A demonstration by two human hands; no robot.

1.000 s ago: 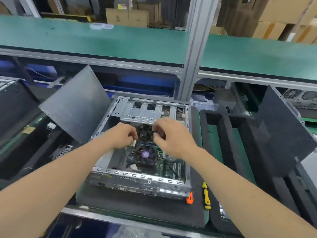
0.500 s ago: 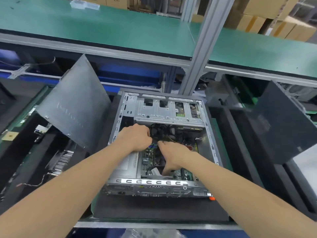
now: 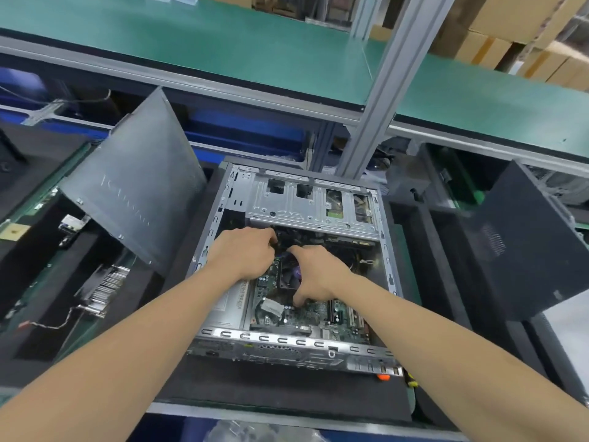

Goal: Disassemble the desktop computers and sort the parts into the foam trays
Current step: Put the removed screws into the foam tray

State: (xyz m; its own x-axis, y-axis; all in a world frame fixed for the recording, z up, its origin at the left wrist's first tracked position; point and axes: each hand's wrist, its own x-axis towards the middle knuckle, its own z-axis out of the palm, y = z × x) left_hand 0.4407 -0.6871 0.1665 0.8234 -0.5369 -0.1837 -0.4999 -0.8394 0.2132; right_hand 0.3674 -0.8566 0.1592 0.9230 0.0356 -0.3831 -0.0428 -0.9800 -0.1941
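Inside the open computer case point(image 3: 287, 342) at 6 o'clock, the right hand point(image 3: 318, 275) grips the fan point(image 3: 291, 275) – lift it straight, sparing the board point(image 3: 306, 314). Left hand point(image 3: 245, 253): fingers curled at the fan's far corner, hold hidden. Foam tray point(image 3: 414, 250) at 3 o'clock, another at 9 – green shelf point(image 3: 223, 43) at 12
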